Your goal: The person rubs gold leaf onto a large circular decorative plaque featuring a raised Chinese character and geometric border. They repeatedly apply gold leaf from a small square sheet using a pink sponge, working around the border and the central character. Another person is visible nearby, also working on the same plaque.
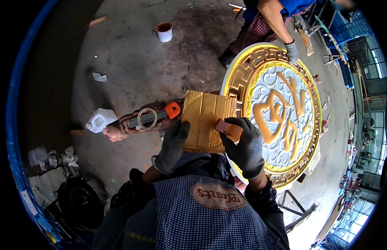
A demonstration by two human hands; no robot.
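The cardboard (201, 121) is tan and squarish. Left hand (172, 144) grips its edge; right hand (248, 148) pinches an orange-brown block (233, 132).

Left hand (171, 146) partly hidden behind cardboard (202, 118), co-worker (276, 20) cut off above.

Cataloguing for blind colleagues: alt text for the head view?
Gloved left hand grips a cardboard sheet; right hand holds a reddish-brown block. At right, a large round ornate panel, a co-worker's gloved hand at its rim.
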